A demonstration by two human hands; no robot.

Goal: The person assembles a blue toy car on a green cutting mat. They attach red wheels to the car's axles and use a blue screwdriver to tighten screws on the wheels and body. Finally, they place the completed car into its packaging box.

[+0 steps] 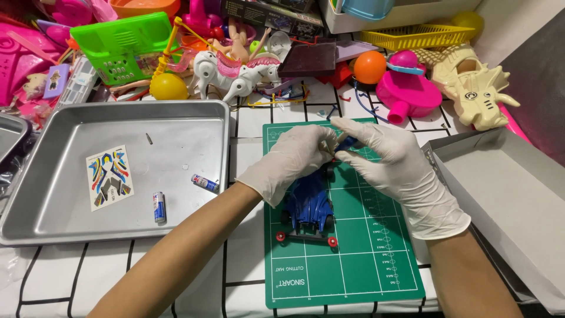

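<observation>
A shallow rectangular metal tray [70, 218] lies on the white black-lined surface [241, 277]. In it are a sheet of colourful stickers [109, 177], 2 small cylindrical batteries [159, 207] set apart from each other, and a tiny dark screw [149, 138]. Behind the tray sit a bright green plastic basket [126, 47], a yellow ball [168, 86] and a white toy horse with pink mane [235, 73]. Farther right are an orange ball [369, 67], a pink round toy [408, 89], a cream plastic dinosaur head [474, 88] and an open grey cardboard box [518, 194].

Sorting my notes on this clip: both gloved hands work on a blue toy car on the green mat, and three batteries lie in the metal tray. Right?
Not quite: the head view shows two batteries in the metal tray, not three. The rest holds.
</observation>
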